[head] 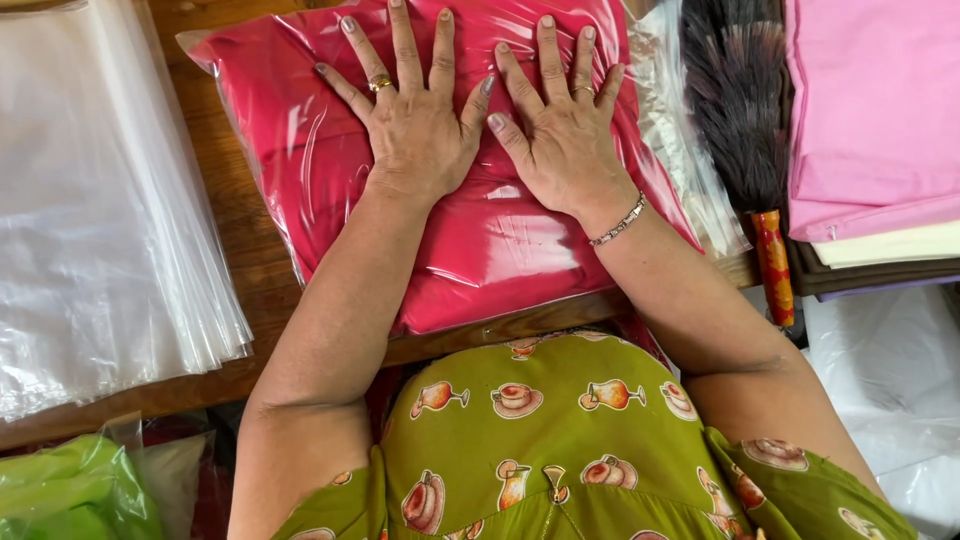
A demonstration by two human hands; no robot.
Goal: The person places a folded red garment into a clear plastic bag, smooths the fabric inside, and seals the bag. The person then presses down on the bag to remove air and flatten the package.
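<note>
Both hands lie flat and open, fingers spread, pressing down on a red cloth packed in a clear plastic bag (470,240). The left hand (415,120) and the right hand (560,130) sit side by side, thumbs almost touching, on the far half of the pack. Nothing is gripped; the palms just push down.

The pack rests on a brown wooden table (240,230), right under the hands and reaching down past the wrists to the table's near edge.

The pack looks soft and puffy, like a thin pillow. It should squash when pressed and bend when lifted. It is likely light. The plastic is shiny and smooth, with wrinkles, so it may slip in the fingers. A good place to hold it would be the two side edges, one hand on each, or flat from underneath.

To the left of the left hand lies a stack of empty clear bags (100,200), thin, floppy and slick. To the right of the right hand is more crinkly clear plastic (680,130), then a feather duster (740,100) with dark fluffy feathers and a red painted handle. Past that is a pile of folded cloth (870,130), pink on top, cream and brown below, smooth and flat. Nearer than the left hand, low down, is something green in a bag (70,490).
</note>
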